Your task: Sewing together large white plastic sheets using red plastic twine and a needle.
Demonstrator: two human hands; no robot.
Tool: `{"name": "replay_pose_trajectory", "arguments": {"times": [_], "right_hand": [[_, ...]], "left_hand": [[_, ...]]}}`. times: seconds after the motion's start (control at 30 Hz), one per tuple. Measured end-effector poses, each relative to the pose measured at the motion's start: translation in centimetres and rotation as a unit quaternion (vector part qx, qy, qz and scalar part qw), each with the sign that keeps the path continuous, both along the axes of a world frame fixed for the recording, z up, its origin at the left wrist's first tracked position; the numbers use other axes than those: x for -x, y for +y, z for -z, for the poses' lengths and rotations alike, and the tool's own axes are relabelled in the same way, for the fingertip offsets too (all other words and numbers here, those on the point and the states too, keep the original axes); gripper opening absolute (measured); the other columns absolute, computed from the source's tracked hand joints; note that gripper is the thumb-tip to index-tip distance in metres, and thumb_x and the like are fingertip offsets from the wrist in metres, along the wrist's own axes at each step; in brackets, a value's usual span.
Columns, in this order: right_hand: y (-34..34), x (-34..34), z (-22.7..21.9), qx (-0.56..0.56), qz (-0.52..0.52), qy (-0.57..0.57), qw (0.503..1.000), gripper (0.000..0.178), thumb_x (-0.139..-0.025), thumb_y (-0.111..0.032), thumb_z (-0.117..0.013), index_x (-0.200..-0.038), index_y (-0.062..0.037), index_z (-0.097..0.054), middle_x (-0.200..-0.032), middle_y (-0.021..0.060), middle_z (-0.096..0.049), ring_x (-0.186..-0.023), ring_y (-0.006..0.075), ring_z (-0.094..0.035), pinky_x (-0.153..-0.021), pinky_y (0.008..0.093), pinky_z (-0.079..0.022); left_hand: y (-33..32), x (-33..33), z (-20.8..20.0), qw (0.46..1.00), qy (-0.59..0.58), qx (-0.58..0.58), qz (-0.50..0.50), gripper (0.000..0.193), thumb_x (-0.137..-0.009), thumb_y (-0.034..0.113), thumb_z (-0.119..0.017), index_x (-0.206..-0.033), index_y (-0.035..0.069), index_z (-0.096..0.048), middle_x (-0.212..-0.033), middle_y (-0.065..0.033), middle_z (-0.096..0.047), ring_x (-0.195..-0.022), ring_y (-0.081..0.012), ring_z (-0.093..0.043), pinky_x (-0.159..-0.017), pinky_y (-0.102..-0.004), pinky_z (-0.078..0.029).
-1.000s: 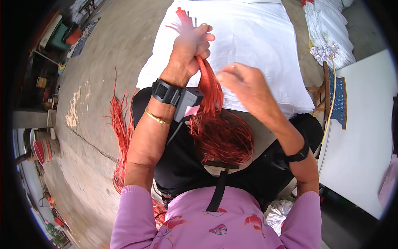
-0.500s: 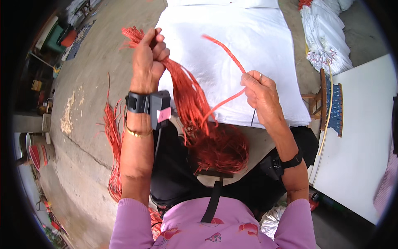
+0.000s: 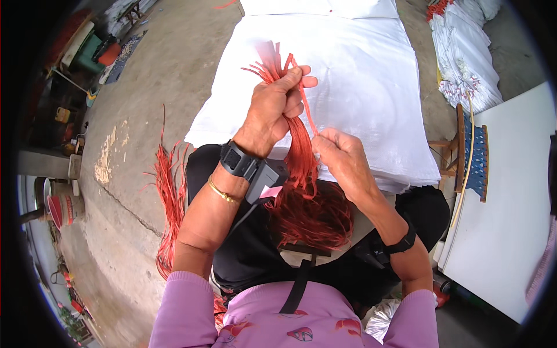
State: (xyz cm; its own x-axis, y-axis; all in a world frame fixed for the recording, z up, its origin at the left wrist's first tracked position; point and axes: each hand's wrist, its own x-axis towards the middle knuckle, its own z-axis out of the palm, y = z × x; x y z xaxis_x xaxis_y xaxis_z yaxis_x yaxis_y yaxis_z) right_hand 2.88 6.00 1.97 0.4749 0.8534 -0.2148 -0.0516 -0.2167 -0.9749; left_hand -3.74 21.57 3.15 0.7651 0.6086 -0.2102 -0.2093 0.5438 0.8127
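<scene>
- Left hand (image 3: 278,101): fingers curled and thumb pressed over; it grips the bundle of red strips (image 3: 300,148) near the upper ends, which fan out above the fist.
- Right hand (image 3: 343,162): thumb and fingers pinched closed on a single strip (image 3: 308,113); this strip runs up to the left thumb and fingertips, its upper end projecting beyond them.
- Position of the bundle: in front of the body, its upper part over the near half of the white sheets (image 3: 360,87); its lower length drops into a loose tangle (image 3: 310,217) between the thighs; what bears the tangle cannot be told.
- Possible faults, as judged: the single strip may slip from the left thumb if the right hand pulls too hard; strips may slide out of the bundle if the left fist loosens to manage both.
- Further risks: the tangle may knot or drag if the bundle is lifted sharply; strips may catch on the dark box (image 3: 268,180) at the left wrist, which sits close beside the bundle.
</scene>
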Motion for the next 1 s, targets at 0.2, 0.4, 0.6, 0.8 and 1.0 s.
{"name": "replay_pose_trajectory", "arguments": {"times": [0.2, 0.4, 0.6, 0.8, 1.0], "right_hand": [[-0.6, -2.9, -2.4, -0.081, 0.057, -0.244, 0.965, 0.041, -0.093, -0.034, -0.042, -0.097, 0.0019, -0.061, -0.071, 0.0096, -0.057, -0.063, 0.0178, -0.050, -0.061, 0.0297, -0.041], [-1.0, -3.8, -3.1, -0.079, 0.113, -0.276, 0.951, 0.026, -0.090, -0.014, -0.048, -0.102, 0.0046, -0.062, -0.083, 0.0107, -0.060, -0.069, 0.0178, -0.054, -0.064, 0.0279, -0.043], [-0.8, -3.6, -2.4, -0.143, 0.103, -0.431, 0.885, 0.025, -0.084, 0.003, -0.051, -0.107, 0.0026, -0.060, -0.085, 0.0115, -0.056, -0.077, 0.0239, -0.055, -0.068, 0.0332, -0.045], [-0.9, -3.7, -1.9, -0.141, 0.079, -0.469, 0.868, 0.029, -0.082, 0.005, -0.053, -0.110, 0.0026, -0.058, -0.082, 0.0131, -0.058, -0.074, 0.0258, -0.052, -0.068, 0.0344, -0.045], [-1.4, -3.4, -1.9, -0.100, 0.097, -0.503, 0.853, 0.033, -0.088, 0.002, -0.047, -0.120, -0.0034, -0.054, -0.082, 0.0097, -0.062, -0.077, 0.0192, -0.058, -0.070, 0.0315, -0.047]], "left_hand": [[-1.7, 0.7, -1.6, 0.990, 0.064, -0.117, 0.042, 0.026, -0.092, 0.020, -0.054, -0.104, -0.002, -0.060, -0.067, -0.0002, -0.057, -0.040, -0.0030, -0.027, -0.037, -0.0198, -0.020], [-4.1, 0.3, -1.3, 0.952, 0.121, -0.268, 0.083, 0.017, -0.087, 0.017, -0.062, -0.094, 0.002, -0.064, -0.057, 0.0007, -0.054, -0.042, -0.0024, -0.036, -0.038, -0.0182, -0.024], [-4.1, 0.1, -1.5, 0.937, 0.133, -0.310, 0.085, 0.017, -0.086, 0.019, -0.064, -0.091, 0.003, -0.066, -0.058, 0.0016, -0.054, -0.045, -0.0024, -0.039, -0.040, -0.0179, -0.027], [-4.1, 0.4, -1.3, 0.930, 0.128, -0.332, 0.088, 0.018, -0.086, 0.020, -0.064, -0.090, 0.003, -0.066, -0.057, 0.0019, -0.054, -0.045, -0.0026, -0.038, -0.041, -0.0184, -0.027], [-4.4, 0.5, -1.9, 0.936, 0.147, -0.304, 0.096, 0.018, -0.084, 0.020, -0.066, -0.087, 0.002, -0.067, -0.060, 0.0002, -0.056, -0.054, -0.0058, -0.043, -0.050, -0.0226, -0.033]]}}
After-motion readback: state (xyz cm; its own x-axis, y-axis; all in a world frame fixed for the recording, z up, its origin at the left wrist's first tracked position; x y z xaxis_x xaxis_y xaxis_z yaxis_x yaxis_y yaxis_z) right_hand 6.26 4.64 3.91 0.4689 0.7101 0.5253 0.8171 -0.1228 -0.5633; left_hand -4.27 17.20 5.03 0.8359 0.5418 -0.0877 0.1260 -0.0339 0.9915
